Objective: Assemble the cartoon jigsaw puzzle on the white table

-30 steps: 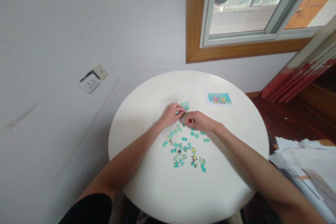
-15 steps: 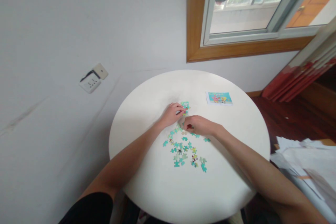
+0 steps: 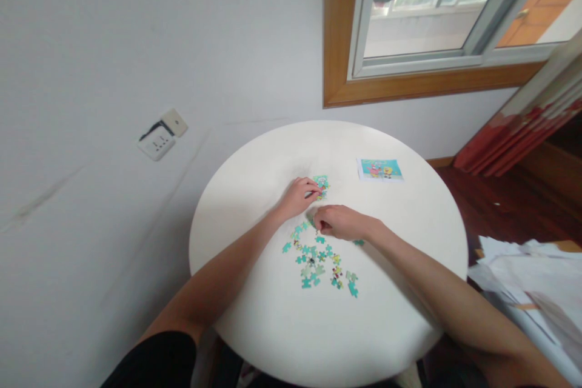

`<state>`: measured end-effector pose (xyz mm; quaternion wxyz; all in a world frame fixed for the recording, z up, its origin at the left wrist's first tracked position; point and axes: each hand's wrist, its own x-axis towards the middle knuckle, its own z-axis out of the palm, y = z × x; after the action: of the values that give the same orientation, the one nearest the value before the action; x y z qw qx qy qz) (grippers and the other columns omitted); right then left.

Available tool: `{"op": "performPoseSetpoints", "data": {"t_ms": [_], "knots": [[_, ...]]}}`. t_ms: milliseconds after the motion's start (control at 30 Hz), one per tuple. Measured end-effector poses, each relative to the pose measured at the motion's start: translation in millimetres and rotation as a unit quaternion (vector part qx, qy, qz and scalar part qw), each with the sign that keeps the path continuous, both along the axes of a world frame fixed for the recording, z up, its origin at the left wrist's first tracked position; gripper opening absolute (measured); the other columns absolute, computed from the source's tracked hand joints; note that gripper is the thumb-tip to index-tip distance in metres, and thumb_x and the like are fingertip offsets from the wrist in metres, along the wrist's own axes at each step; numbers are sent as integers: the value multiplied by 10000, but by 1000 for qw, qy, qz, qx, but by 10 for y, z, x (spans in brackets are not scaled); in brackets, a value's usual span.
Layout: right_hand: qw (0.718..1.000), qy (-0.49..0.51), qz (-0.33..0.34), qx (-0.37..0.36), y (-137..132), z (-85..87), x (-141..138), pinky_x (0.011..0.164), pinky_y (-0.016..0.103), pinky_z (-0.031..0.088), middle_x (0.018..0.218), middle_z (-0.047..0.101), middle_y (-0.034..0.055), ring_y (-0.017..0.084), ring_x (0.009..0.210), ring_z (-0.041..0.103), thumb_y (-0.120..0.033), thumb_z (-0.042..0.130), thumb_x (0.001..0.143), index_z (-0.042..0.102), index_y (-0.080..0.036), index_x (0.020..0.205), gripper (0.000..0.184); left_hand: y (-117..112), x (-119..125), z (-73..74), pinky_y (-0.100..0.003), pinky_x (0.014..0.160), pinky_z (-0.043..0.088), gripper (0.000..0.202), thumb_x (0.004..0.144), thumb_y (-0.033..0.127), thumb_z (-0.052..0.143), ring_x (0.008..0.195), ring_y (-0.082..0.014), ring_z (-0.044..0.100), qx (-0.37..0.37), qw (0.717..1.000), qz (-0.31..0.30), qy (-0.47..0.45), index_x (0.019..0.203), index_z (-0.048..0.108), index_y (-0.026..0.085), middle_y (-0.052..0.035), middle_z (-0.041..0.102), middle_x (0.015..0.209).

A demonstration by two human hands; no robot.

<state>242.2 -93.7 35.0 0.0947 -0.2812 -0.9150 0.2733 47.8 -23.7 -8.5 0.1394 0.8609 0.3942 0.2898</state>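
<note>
A small joined section of a jigsaw puzzle (image 3: 321, 181), teal with coloured print, lies near the middle of the round white table (image 3: 254, 163). My left hand (image 3: 300, 195) is at its left edge, thumb and fingers closed on its lower part and hiding some of it. Just below and to the right, my right hand (image 3: 337, 222) is over the loose pieces, fingertips pointing down and pinched at a pale puzzle piece (image 3: 317, 232), mostly hidden by the fingers. Several loose teal, pale green and yellow puzzle pieces (image 3: 311, 260) are scattered nearer to me.
A teal picture card (image 3: 381, 170) with cartoon figures lies at the table's back right. The wall with a socket (image 3: 157, 142) is behind and left, a window (image 3: 418, 12) above. Papers (image 3: 536, 279) are piled beyond the table's right edge.
My right hand has shifted slightly down and towards me, away from the joined section and over the loose pieces. My left hand stays at the joined section.
</note>
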Motion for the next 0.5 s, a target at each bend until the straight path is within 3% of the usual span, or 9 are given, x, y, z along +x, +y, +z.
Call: {"op": "performPoseSetpoints", "data": {"t_ms": [233,500], "knots": [[998,53,-2,27,45,18,11,726,230,366,837,632,28,122,761,535,21,533,770,645,-149,726,209,-14,7,26,-407,970,452,175,923,238,601,1028,-207,618,-3,1000,-1,3,968,768,264,-23,707,1030],[998,26,38,48,55,13,65,657,229,306,756,564,-2,103,686,473,9,566,778,628,-154,635,226,-11,9,23,-405,960,458,172,918,238,609,1021,-208,616,-7,1000,1,2,975,768,271,-23,707,1032]]}}
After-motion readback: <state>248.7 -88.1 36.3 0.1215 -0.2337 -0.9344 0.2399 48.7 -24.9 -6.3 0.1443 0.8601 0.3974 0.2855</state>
